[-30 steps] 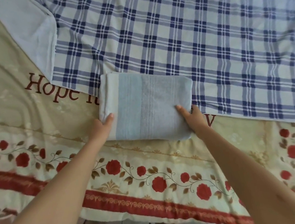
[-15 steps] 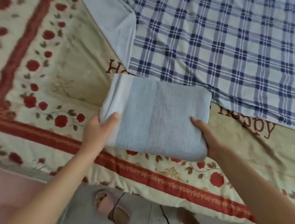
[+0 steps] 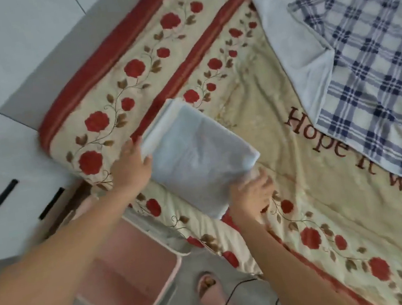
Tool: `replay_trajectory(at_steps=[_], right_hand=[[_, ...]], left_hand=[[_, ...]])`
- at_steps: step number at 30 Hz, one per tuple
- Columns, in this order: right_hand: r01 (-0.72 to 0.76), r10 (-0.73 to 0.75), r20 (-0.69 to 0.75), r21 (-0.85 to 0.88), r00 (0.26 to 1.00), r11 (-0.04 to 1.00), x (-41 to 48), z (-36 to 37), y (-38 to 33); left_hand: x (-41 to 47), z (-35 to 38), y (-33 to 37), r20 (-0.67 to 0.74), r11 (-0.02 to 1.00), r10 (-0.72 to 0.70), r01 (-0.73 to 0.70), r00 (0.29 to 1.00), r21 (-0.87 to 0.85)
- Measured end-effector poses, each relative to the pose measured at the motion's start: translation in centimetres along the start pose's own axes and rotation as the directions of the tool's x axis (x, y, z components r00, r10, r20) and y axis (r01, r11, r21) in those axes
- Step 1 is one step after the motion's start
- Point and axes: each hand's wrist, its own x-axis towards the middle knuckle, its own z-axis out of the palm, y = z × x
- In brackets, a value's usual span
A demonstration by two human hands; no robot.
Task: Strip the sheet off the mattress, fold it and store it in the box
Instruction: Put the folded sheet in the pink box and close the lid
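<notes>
Pale-blue folded sheet (image 3: 196, 163) held above mattress (image 3: 266, 107) edge: left hand (image 3: 132, 167) grips one end, right hand (image 3: 252, 191) grips opposite corner. Pink box (image 3: 126, 287) on floor just beside. Risk: soft bundle sags between hands, folds spill open or snag box rim

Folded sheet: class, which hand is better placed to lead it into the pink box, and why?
Probably the left. The left hand grips the folded sheet on the side nearest the pink box on the floor; the right hand holds the opposite corner, above the floral mattress cover.
</notes>
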Motion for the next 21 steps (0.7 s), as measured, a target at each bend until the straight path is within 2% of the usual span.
replay_trajectory(at_steps=[1, 2, 3, 4, 5, 7, 8, 13, 15, 19, 20, 21], right_hand=[[0.242, -0.243, 0.017, -0.184, 0.97, 0.953, -0.5, 0.2, 0.0], [0.446, -0.429, 0.13, -0.344, 0.894, 0.826, -0.8, 0.3, -0.1], [0.58, -0.515, 0.272, -0.463, 0.813, 0.67, -0.9, 0.9, -0.2], [0.626, -0.499, 0.38, -0.522, 0.779, 0.579, -0.4, 1.3, -0.3], [0.621, -0.422, 0.456, -0.564, 0.784, 0.544, 0.3, 1.7, -0.3], [0.56, -0.259, 0.509, -0.628, 0.821, 0.54, 2.3, 2.1, -1.6], [0.553, -0.202, 0.531, -0.67, 0.823, 0.495, 3.2, 2.5, -2.4], [0.55, -0.088, 0.558, -0.758, 0.825, 0.35, 5.6, 3.5, -6.7], [0.542, -0.049, 0.56, -0.772, 0.827, 0.332, 5.7, 3.2, -7.0], [0.554, -0.132, 0.539, -0.796, 0.832, 0.242, 5.7, 3.0, -6.9], [0.551, -0.183, 0.52, -0.796, 0.835, 0.251, 5.8, 3.2, -7.1], [0.527, -0.224, 0.478, -0.792, 0.849, 0.309, 6.2, 3.1, -7.0]], left_hand=[[-0.9, 1.1, 0.4, 0.031, 0.985, 0.159, -0.16, 0.987, 0.063], [-1.5, 2.2, 0.6, 0.095, 0.952, 0.273, -0.283, 0.957, 0.113], [-2.2, 3.6, 0.4, 0.165, 0.929, 0.321, -0.344, 0.932, 0.138], [-2.7, 4.8, 0.4, 0.224, 0.913, 0.333, -0.372, 0.916, 0.165], [-3.1, 6.4, 0.2, 0.26, 0.911, 0.324, -0.374, 0.909, 0.172], [-3.2, 8.2, 0.3, 0.268, 0.906, 0.326, -0.38, 0.907, 0.184], [-2.9, 8.9, 0.3, 0.276, 0.922, 0.311, -0.359, 0.909, 0.143], [-1.8, 8.8, 1.0, 0.295, 0.954, 0.294, -0.299, 0.909, -0.028], [-1.9, 8.7, 1.1, 0.301, 0.956, 0.292, -0.267, 0.908, -0.122], [-3.1, 8.4, 1.6, 0.184, 0.899, 0.206, -0.111, 0.961, -0.423], [-3.9, 8.7, 1.9, 0.139, 0.856, 0.139, -0.048, 0.98, -0.514], [-4.6, 8.9, 2.7, 0.115, 0.806, 0.081, 0.003, 0.99, -0.592]])
